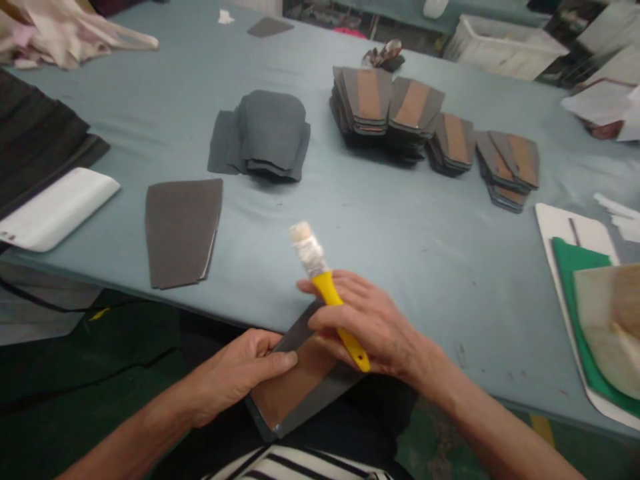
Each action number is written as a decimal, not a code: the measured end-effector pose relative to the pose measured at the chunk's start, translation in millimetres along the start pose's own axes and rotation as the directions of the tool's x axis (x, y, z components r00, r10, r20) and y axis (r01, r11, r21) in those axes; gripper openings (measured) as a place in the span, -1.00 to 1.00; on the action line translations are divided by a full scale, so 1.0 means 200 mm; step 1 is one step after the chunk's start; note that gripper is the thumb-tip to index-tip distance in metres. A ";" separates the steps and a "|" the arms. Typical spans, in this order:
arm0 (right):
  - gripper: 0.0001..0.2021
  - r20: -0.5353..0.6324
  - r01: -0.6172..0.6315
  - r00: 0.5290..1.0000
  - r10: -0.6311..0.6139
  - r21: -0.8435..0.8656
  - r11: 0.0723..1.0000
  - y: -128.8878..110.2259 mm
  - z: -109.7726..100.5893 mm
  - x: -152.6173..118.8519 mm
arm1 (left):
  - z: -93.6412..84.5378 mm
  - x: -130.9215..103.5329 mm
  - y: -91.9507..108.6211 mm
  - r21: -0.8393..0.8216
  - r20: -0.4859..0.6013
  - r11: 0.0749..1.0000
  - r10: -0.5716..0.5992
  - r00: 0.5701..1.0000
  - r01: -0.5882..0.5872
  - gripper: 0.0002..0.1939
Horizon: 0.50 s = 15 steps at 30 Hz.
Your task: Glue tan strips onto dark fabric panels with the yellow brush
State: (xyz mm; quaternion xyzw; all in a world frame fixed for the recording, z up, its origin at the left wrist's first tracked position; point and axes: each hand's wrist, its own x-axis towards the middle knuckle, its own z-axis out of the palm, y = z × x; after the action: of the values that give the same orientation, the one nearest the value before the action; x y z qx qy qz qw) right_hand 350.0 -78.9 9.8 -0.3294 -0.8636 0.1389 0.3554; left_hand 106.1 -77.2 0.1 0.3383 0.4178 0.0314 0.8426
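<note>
A grey panel with a brown strip point(293, 385) lies slanted over my lap at the table's near edge. My left hand point(250, 367) grips its left side, thumb on the brown strip and fingers hidden underneath. Across the panel's upper right part, my right hand point(363, 320) holds a paintbrush point(327, 288) with a yellow handle, its pale, whitish-coated bristles pointing up and away from the panel. Some right-hand fingers rest at the panel, but their exact contact is hidden. Left of the hands, a small pile of dark grey panels point(183, 232) lies near the table edge.
Dark pieces are stacked point(274, 133) at mid-table. Several piles of brown-striped panels point(367, 100) stand at the back right. A white board point(565, 300) carries green material and a pale container point(610, 327) at right. A white slab point(60, 208) lies at left beside black sheets point(37, 140).
</note>
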 end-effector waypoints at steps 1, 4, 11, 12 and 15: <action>-0.92 -0.106 -0.072 0.992 0.068 -0.034 0.997 0.00 -0.03 -0.03 | 0.01 0.01 0.00 -0.023 0.004 0.999 -0.026 1.000 0.026 -0.50; -0.82 -0.364 -0.291 0.899 0.244 -0.080 0.953 -0.02 -0.12 -0.15 | 0.05 0.02 -0.01 -0.087 0.031 0.994 -0.057 0.998 0.060 -0.49; -0.92 -0.531 -0.556 0.765 0.365 -0.259 0.790 -0.23 -0.14 -0.46 | 0.16 0.05 -0.01 -0.235 0.075 0.972 0.011 0.997 0.007 -0.53; -0.94 -0.574 -0.606 0.727 0.377 -0.278 0.745 -0.26 -0.13 -0.49 | 0.18 0.05 -0.01 -0.262 0.050 0.965 0.018 0.999 -0.004 -0.51; -0.92 -0.689 -0.778 0.547 0.475 -0.210 0.592 -0.35 -0.09 -0.54 | 0.22 0.08 -0.04 -0.329 -0.001 0.944 0.027 1.000 -0.026 -0.48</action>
State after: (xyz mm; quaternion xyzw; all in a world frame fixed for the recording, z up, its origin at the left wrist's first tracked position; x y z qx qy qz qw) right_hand 387.4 -203.6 0.0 -0.7310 -0.5341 -0.0695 0.4190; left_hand 146.9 -101.8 4.0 0.1985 0.4005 0.1115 0.8876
